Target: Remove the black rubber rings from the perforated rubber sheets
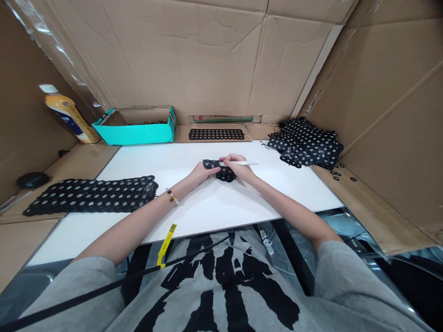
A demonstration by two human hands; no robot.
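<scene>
Two hands (201,173) (242,171) with dotted sheet (226,175) and white pen (247,163), yellow tag (166,243) illegible

The hands (199,174) (242,171) partly hide the black dotted piece (226,174) between them.

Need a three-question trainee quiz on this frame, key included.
1. What does the left hand grip? A) bottle B) black dotted piece C) teal box
2. True or false: the white pen-like tool is in the right hand.
3. Fill in: small loose rings lie beside the heap of dotted sheets, on the picture's ____ side.
Key: 1. B; 2. True; 3. right.
</scene>
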